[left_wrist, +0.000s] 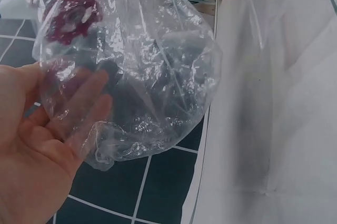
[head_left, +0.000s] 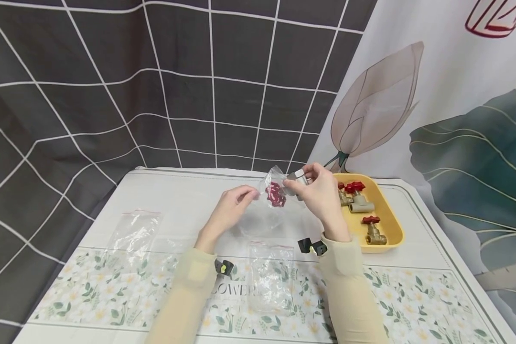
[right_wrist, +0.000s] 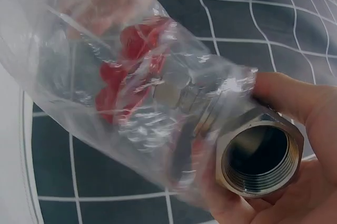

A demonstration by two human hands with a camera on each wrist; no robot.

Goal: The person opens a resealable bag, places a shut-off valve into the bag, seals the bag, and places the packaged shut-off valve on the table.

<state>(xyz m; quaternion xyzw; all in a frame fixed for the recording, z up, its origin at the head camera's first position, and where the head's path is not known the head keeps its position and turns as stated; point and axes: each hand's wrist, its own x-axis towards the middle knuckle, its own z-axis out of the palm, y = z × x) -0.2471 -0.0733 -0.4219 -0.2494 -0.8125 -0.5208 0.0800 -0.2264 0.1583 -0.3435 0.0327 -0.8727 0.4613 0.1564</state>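
My right hand [head_left: 322, 193] grips the body of a metal gate valve [right_wrist: 260, 155], its threaded open end facing out of a clear plastic bag [left_wrist: 158, 61]. The valve's red handwheel [head_left: 276, 194] sits inside the bag, seen through the plastic in all the views. At the other side, my left hand [head_left: 233, 203] pinches the bag's edge with thumb and fingers, some of the fingers [left_wrist: 92, 95] showing through the film. Valve and bag are held up above the far half of the table, left of the yellow tray [head_left: 396, 227].
Several valves with red handwheels [head_left: 371, 220] lie in the tray at the right. One clear zip bag [head_left: 133, 234] lies flat at the table's left and another zip bag [head_left: 272, 282] near the front middle. A dark grid curtain [head_left: 236, 95] hangs behind the table.
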